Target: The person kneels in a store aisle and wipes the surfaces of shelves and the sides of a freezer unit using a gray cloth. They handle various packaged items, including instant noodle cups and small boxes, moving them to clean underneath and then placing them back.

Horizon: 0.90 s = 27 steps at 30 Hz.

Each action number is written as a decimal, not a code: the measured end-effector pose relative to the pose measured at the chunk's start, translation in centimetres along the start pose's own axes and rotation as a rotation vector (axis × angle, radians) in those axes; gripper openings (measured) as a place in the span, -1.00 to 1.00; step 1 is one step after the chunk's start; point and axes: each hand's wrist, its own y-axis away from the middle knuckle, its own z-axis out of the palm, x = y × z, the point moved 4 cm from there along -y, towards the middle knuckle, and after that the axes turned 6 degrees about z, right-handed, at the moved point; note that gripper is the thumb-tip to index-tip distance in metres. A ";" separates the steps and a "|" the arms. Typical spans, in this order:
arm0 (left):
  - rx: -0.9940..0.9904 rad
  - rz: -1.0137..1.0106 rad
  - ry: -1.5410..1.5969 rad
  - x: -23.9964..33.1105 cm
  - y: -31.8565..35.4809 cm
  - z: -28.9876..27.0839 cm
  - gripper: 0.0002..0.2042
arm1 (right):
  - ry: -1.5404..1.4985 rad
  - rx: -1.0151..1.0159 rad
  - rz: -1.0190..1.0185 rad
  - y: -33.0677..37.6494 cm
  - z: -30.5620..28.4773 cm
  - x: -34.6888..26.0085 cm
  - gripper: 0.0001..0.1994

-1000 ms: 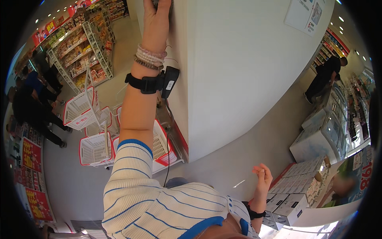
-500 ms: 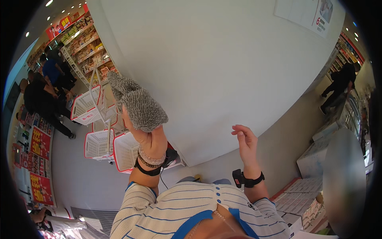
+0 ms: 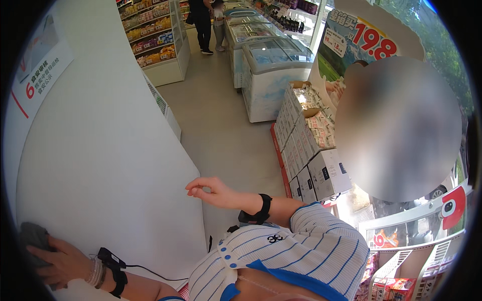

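Observation:
My left hand (image 3: pixel 59 258) is low at the far left, its fingers laid over a dark grey cloth (image 3: pixel 33 245) that it holds against a large white panel (image 3: pixel 110 165). Part of the cloth is hidden under the fingers and by the dark rim of the picture. My right hand (image 3: pixel 213 192) hovers in front of the panel's right edge. Its fingers are loosely bent, with a gap to the thumb, and hold nothing. Each wrist wears a black strap with a small device; a cable runs from the left one.
Glass-topped chest freezers (image 3: pixel 276 57) line the aisle beyond the panel. Stacked white cartons (image 3: pixel 306 150) with small packets on top stand to the right. Shelves of packaged goods (image 3: pixel 150 35) and a person in dark clothes (image 3: pixel 203 25) are farther off. A rack (image 3: pixel 401 271) stands at lower right.
The view has swung to the right, bringing in the freezers and cartons. My left hand, with the cloth, has gone to the far left of the picture. My right hand stays free.

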 end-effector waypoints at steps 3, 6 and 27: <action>-0.221 0.160 0.226 14.7 -0.4 0.5 -0.39 | -0.023 0.050 0.099 1.2 -3.7 1.6 -0.77; -0.306 0.224 0.241 17.7 1.6 0.0 -0.34 | 0.036 0.062 0.123 0.5 -7.1 1.7 -0.76; -0.222 -0.057 0.397 29.3 4.2 2.6 -0.38 | -0.041 0.280 0.290 -0.3 -21.3 10.7 -0.81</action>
